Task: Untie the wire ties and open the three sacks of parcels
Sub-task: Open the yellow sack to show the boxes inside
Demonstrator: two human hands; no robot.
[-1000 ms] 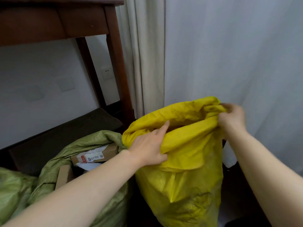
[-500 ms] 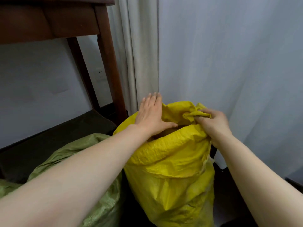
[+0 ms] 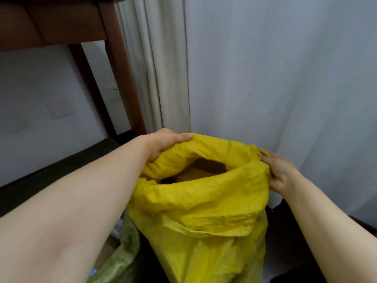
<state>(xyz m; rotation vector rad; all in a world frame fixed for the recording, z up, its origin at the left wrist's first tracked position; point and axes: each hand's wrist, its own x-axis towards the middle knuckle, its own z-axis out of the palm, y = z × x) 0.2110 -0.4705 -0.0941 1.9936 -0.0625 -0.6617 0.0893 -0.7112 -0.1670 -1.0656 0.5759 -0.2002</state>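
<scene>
Both hands on the crinkled yellow woven-plastic sack (image 3: 195,217), standing upright by the pale curtain (image 3: 167,64) and the dark wooden table leg (image 3: 120,68). Left hand (image 3: 163,144) fingers curled tight over the far-left rim; right hand (image 3: 280,173) fingers pinching the right rim, slightly blurred. The mouth gapes open, brown cardboard (image 3: 202,170) showing inside. A green woven sack (image 3: 124,252) sits just beside it, lower left.
</scene>
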